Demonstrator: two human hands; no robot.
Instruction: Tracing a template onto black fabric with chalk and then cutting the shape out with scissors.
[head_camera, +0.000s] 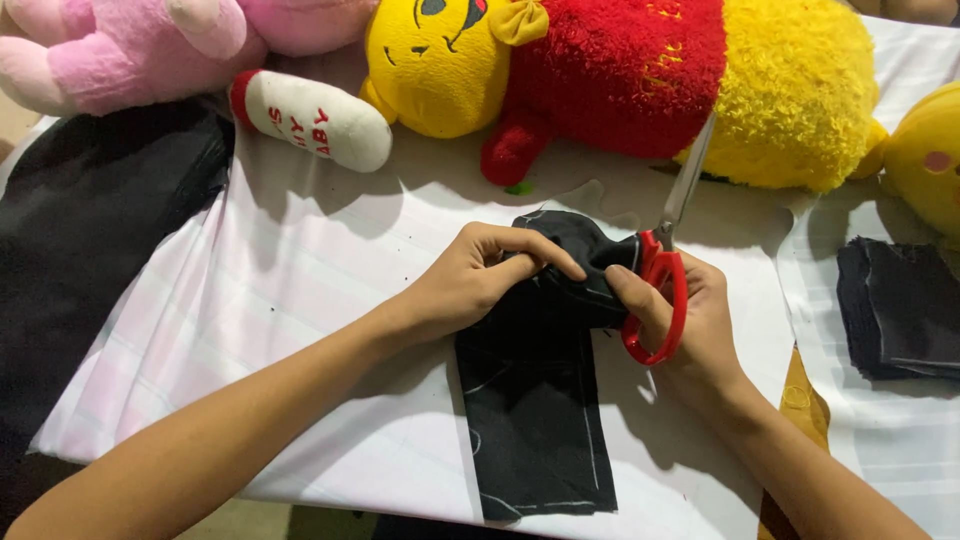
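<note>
Black fabric piece (535, 400) on white cloth-covered table (330, 270); left hand (475, 280) pinches its bunched top, right hand (690, 320) grips red-handled scissors (662, 270). Mid-cutting step, likely; next needs blades on chalk line.

Plush toys (620, 80) lie behind the cloth piece (535, 400), folded stack (900, 305) right
</note>
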